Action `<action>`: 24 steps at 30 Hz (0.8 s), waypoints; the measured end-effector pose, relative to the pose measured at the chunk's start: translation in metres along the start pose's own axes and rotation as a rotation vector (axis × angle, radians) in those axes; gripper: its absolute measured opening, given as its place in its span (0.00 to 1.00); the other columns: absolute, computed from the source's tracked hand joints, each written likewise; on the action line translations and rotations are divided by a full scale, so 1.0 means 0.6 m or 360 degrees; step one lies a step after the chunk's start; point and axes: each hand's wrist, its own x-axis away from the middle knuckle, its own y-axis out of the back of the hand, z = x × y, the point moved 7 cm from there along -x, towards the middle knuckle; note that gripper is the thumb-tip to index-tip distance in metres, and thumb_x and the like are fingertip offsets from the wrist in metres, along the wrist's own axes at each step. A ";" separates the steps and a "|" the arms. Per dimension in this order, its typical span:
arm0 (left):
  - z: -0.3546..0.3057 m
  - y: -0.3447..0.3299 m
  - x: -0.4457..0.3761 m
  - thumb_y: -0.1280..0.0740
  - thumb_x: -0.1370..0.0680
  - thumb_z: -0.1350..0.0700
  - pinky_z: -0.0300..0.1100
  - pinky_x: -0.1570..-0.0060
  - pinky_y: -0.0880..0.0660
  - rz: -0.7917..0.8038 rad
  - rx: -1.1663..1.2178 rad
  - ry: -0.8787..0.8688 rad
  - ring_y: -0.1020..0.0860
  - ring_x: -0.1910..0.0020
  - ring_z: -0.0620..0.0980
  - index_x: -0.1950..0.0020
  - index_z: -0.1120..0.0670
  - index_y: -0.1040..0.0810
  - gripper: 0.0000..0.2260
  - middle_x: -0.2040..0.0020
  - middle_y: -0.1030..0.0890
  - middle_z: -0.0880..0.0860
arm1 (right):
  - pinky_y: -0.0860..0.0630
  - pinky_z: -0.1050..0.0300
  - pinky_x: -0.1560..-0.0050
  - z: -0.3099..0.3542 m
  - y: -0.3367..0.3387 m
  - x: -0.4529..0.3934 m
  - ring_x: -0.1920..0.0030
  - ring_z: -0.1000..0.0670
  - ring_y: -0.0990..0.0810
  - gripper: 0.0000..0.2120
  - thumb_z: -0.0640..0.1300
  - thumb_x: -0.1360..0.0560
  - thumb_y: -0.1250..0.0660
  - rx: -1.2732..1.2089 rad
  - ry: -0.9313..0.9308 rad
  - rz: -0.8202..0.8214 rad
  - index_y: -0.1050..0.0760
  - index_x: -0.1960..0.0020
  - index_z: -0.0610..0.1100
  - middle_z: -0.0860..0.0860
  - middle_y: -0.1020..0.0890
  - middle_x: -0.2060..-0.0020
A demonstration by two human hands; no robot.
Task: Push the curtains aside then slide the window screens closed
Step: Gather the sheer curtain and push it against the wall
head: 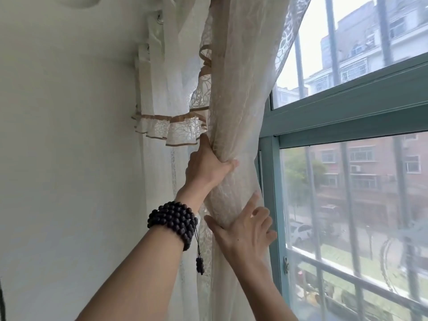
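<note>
A sheer beige lace curtain (240, 93) hangs bunched at the left edge of the window. My left hand (208, 165), with a dark bead bracelet on its wrist, is wrapped around the gathered curtain at mid-height. My right hand (247, 230) sits lower, thumb under the bundle and fingers spread against its right side, touching the fabric beside the teal window frame (275, 205). A hazy mesh window screen (347, 193) covers the lower pane to the right of the frame.
A white wall (69, 158) fills the left side. A second white curtain with a ruffled valance (171, 128) hangs in the corner behind the bundle. Outside are metal security bars (347, 276), buildings and parked cars.
</note>
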 end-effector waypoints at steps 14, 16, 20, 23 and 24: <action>0.158 0.042 -0.141 0.22 0.38 0.29 0.49 0.47 0.21 -0.0064 -0.0242 0.0006 0.19 0.38 0.59 0.30 0.54 0.30 0.46 0.36 0.18 0.54 | 0.36 0.52 0.28 0.139 -0.243 -0.062 0.19 0.45 0.40 0.73 0.73 0.43 0.23 -0.0933 0.0300 0.0467 0.84 0.30 0.66 0.47 0.43 0.18; 0.193 0.058 -0.160 0.24 0.40 0.26 0.51 0.47 0.19 -0.0075 -0.0287 -0.0002 0.18 0.40 0.58 0.32 0.53 0.25 0.45 0.39 0.16 0.54 | 0.33 0.50 0.29 0.165 -0.272 -0.062 0.20 0.45 0.38 0.72 0.73 0.43 0.23 -0.0903 0.0337 0.0432 0.87 0.37 0.72 0.47 0.42 0.18; 0.256 0.085 -0.200 0.22 0.38 0.30 0.47 0.48 0.18 -0.0042 -0.0128 -0.0016 0.16 0.43 0.54 0.37 0.52 0.18 0.38 0.41 0.14 0.51 | 0.30 0.47 0.27 0.211 -0.324 -0.069 0.21 0.44 0.34 0.71 0.70 0.40 0.21 -0.0891 0.0393 0.0436 0.87 0.39 0.71 0.45 0.37 0.19; 0.301 0.094 -0.230 0.20 0.34 0.36 0.39 0.49 0.19 0.0062 0.0025 -0.0032 0.16 0.42 0.50 0.36 0.52 0.18 0.33 0.40 0.15 0.50 | 0.28 0.49 0.28 0.246 -0.368 -0.077 0.23 0.44 0.31 0.72 0.68 0.38 0.21 -0.0939 0.0400 0.0465 0.81 0.26 0.63 0.47 0.34 0.20; 0.312 0.095 -0.236 0.20 0.34 0.37 0.35 0.53 0.21 0.0101 0.0071 -0.0036 0.17 0.42 0.49 0.35 0.53 0.18 0.32 0.40 0.15 0.49 | 0.27 0.49 0.29 0.255 -0.381 -0.078 0.23 0.45 0.30 0.71 0.68 0.38 0.20 -0.0972 0.0397 0.0474 0.77 0.23 0.62 0.47 0.33 0.20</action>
